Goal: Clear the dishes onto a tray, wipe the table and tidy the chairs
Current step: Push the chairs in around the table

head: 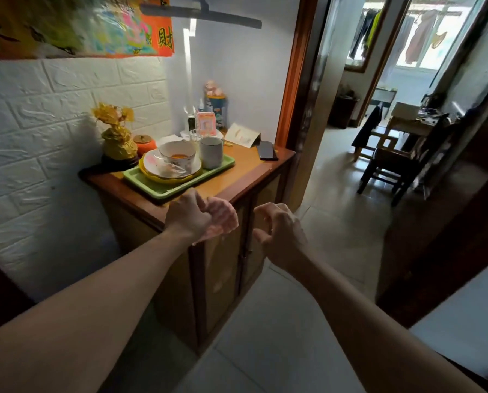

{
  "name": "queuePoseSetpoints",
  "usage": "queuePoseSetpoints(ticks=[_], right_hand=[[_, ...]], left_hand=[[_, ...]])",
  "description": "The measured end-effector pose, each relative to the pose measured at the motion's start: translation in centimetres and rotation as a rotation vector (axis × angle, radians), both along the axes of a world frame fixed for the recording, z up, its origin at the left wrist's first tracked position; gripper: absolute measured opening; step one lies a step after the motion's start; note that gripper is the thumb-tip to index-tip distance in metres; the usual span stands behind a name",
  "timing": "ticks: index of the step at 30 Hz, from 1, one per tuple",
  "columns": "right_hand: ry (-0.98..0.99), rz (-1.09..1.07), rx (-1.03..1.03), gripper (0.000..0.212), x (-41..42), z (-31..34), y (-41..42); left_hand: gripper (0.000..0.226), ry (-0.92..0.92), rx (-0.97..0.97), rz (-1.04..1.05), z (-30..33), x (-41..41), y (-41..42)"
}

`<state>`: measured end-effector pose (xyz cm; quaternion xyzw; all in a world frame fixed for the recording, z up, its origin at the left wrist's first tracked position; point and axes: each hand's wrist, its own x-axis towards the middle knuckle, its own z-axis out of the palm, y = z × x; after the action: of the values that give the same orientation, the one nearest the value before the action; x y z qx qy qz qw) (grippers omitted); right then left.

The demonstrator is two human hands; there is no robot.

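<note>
A green tray [163,192] rests on a wooden cabinet [245,173] against the wall. On it are stacked plates [152,163], a patterned bowl [177,154] with orange residue, and a grey cup [211,153]. My left hand [189,215] hovers just in front of the tray's near edge, curled around a pale pink cloth [223,219] that is blurred. My right hand [279,228] hangs beside it over the cabinet's front corner, fingers loosely bent, holding nothing.
On the cabinet stand a gold ornament [118,137], an orange jar [145,143], a black phone [267,151] and small items at the back. A doorway to the right leads to a tiled room with dark wooden chairs [390,165] and a table.
</note>
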<state>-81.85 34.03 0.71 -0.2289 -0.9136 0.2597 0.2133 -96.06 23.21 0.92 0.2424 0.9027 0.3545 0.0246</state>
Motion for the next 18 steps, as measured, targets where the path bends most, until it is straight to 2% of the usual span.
queuePoseSetpoints(ticks=[9, 11, 14, 16, 18], right_hand=[[-0.055, 0.034, -0.109, 0.047, -10.6, -2.2, 0.7], [-0.059, 0.044, -0.13, 0.049, -12.0, -2.7, 0.7], [-0.088, 0.062, -0.154, 0.057, -13.0, -3.5, 0.6], [-0.112, 0.054, -0.163, 0.063, -13.0, -4.0, 0.4], [-0.135, 0.035, -0.159, 0.065, -12.6, -4.2, 0.3]], left_hand=[[0.03, 0.068, 0.089, 0.147, -3.3, -11.8, 1.0], [0.036, 0.027, -0.008, 0.107, -4.6, -13.3, 1.4], [0.052, -0.104, -0.342, -0.051, -6.6, -14.2, 1.7], [0.064, -0.126, -0.391, -0.081, -7.5, -14.3, 1.6], [0.075, -0.118, -0.355, -0.048, -7.8, -13.6, 1.5]])
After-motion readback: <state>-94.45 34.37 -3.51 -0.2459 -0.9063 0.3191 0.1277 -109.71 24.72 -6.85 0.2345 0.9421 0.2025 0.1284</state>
